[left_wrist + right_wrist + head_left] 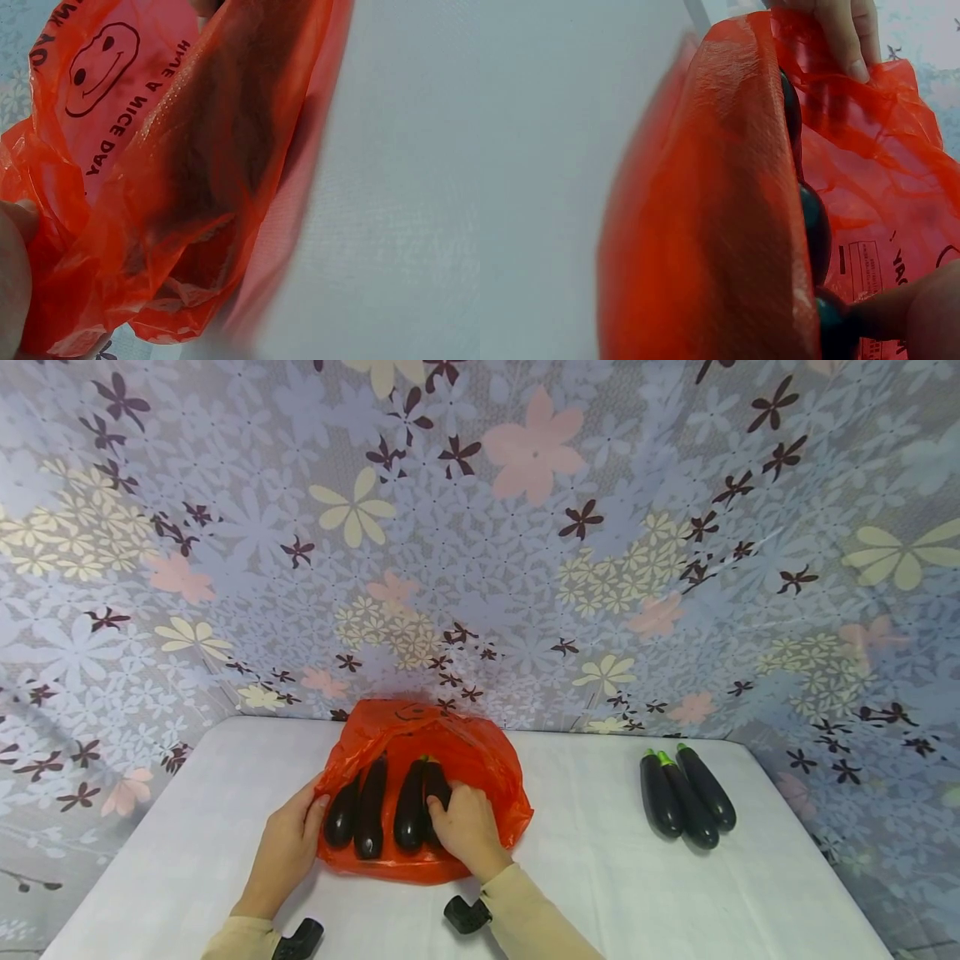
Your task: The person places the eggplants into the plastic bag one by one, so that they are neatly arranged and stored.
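Note:
A red plastic bag (480,735) lies with its mouth towards me, several dark eggplants (371,810) side by side inside. My left hand (288,835) pinches the bag's left edge; the left wrist view shows its thumb (22,217) against the crumpled plastic. Inside the mouth, my right hand (468,827) grips the rightmost eggplant (437,781), covering part of it. In the right wrist view, that hand (922,311) reaches an eggplant end (832,322) behind the bag's rim, and the left hand (844,34) holds the plastic at the top.
Three more eggplants (690,797) lie together on the right of the white-covered table (585,843). Flowered fabric (480,568) rises behind the table and along its sides. Black devices (467,914) are strapped at both wrists.

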Demonstrator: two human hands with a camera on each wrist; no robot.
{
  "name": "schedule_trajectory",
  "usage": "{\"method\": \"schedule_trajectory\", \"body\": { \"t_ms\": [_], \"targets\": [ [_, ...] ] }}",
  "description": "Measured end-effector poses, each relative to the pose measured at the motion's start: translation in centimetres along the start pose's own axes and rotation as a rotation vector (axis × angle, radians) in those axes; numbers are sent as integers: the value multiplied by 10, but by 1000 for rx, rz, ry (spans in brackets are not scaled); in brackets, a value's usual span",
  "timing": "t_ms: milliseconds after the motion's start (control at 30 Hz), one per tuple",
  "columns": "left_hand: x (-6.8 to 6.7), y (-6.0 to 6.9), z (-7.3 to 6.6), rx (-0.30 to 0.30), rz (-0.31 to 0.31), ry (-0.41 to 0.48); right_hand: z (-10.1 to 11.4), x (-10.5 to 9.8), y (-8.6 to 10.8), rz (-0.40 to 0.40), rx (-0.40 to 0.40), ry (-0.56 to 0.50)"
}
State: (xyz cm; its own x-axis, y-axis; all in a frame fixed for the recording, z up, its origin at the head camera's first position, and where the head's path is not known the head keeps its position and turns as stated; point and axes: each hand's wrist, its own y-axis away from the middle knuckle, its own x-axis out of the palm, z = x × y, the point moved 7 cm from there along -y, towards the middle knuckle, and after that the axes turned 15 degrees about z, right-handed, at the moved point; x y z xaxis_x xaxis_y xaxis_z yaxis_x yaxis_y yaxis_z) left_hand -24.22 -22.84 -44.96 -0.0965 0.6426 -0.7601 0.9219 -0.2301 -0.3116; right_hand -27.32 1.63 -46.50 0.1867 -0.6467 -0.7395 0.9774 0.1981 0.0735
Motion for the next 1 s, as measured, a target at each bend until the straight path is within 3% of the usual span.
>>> {"method": "schedule_trajectory", "body": {
  "t_ms": [500,1000],
  "targets": [
    [0,2,-1,-3,1,-5,1,6,0,39,-27,34],
    [1,3,-1,8,-13,-6,5,5,3,11,-77,45]
  ]
}}
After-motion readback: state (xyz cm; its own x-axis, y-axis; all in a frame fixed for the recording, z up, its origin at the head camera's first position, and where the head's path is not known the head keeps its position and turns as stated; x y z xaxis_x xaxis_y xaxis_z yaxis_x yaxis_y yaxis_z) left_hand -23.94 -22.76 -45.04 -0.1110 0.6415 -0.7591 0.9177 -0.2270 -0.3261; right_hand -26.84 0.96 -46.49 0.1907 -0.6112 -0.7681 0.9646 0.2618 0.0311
